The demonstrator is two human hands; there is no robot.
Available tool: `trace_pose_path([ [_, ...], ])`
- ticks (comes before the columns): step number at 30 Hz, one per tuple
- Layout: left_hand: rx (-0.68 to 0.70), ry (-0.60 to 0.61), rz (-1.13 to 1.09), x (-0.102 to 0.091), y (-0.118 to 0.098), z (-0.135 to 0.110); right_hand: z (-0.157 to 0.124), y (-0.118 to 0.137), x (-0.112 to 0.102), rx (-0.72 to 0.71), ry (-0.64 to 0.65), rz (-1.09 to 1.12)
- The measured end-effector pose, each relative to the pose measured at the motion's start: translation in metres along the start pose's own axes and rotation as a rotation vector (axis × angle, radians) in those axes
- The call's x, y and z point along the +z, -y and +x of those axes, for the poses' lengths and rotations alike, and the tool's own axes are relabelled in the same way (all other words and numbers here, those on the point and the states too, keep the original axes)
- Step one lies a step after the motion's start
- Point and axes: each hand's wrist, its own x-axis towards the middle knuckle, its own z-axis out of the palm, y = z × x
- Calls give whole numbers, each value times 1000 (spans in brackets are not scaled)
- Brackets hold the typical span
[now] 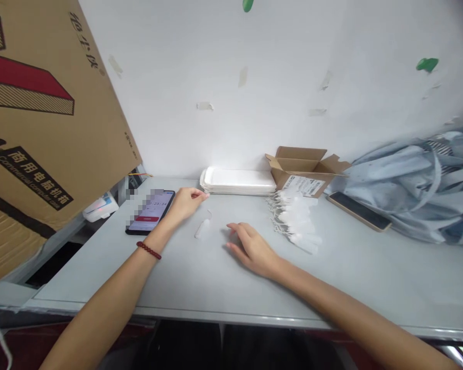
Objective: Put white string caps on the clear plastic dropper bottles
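Note:
My left hand point(188, 201), with a dark red beaded bracelet point(148, 250) on its wrist, has thumb and fingers drawn together at the near left corner of a stack of flat white strips point(241, 181) by the wall. Whatever is between those fingertips is too small to make out. On the table between my hands lies one small translucent white tag point(203, 229) with a thin string. My right hand point(250, 249) rests just right of it, fingers apart and holding nothing. Beyond that hand spreads a pile of similar tags point(299, 218), their strings pointing left.
A phone with a lit screen point(150, 211) lies left of my left hand. Behind the tag pile stands an open cardboard box point(303, 174). Another phone point(358, 210) and a pale blue cloth bundle point(412, 185) are at the right. A large carton point(54, 133) leans in from the left.

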Motion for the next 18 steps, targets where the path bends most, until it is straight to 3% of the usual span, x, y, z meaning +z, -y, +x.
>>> trace_pose_path([
  [5,-13,-25,-81,1,1,2,24,12,17,22,52,-57],
  [12,-41,24,-27,14,17,3,63,29,49,262,25,-104],
  [18,-148,55,-177,18,19,2,62,22,47,262,21,-93],
])
